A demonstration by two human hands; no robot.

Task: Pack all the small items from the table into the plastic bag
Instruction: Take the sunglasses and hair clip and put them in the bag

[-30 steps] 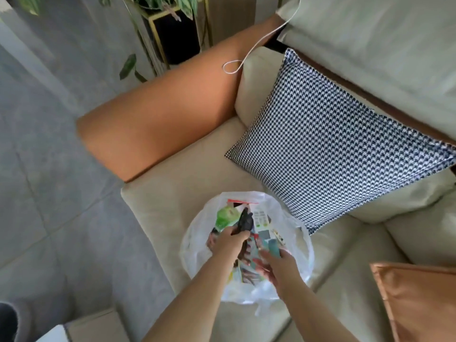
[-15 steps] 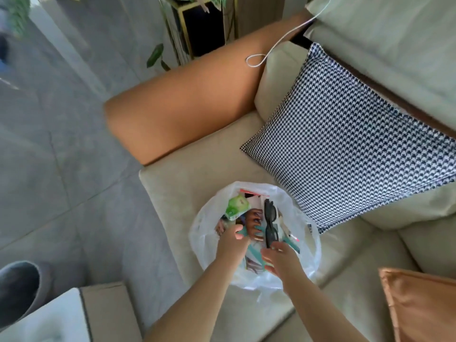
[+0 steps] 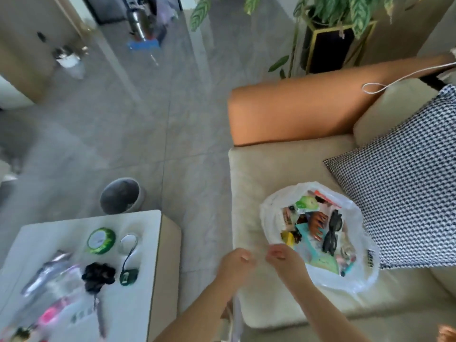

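**Both hands hovering at the bag's near rim, table items still waiting**

The left hand (image 3: pixel 235 264) and right hand (image 3: pixel 283 259) are hanging close together over the front edge of the sofa seat (image 3: pixel 256 169), just beside the near-left rim of the plastic bag (image 3: pixel 274 206). Both are blurred; the fingers are looking loosely curled and neither hand is showing anything in its grasp, though whether the right fingertips are touching the bag's rim cannot be told.

The bag is sitting open on the seat cushion, near its front edge, and is holding a jumble: black sunglasses (image 3: pixel 332 233), a green pouch (image 3: pixel 307 203), a yellow packet (image 3: pixel 287 236), a teal card (image 3: pixel 304 232) and a red-edged packet (image 3: pixel 325 197). Dark print is showing on the bag's right side, too small to read.

To the left, the white table (image 3: pixel 138 280) is carrying items well apart from the bag: a pink object (image 3: pixel 50 315) at the near-left corner, a silver wrapper (image 3: pixel 47 270) by the left edge, a black scrunchie (image 3: pixel 98 276) in the middle, a dark green tag on a cord (image 3: pixel 128 276) toward the right edge, and a green round tin (image 3: pixel 101 240) beside a small clear lid (image 3: pixel 128 241) at the far edge. The tin's label is blurred beyond reading.

Farther off, a grey bin (image 3: pixel 121 196) is standing on the floor beyond the table's far edge. A houndstooth cushion (image 3: pixel 399 193) is lying against the sofa back, right of the bag, and an orange armrest (image 3: pixel 308 112) is closing the seat's far end.
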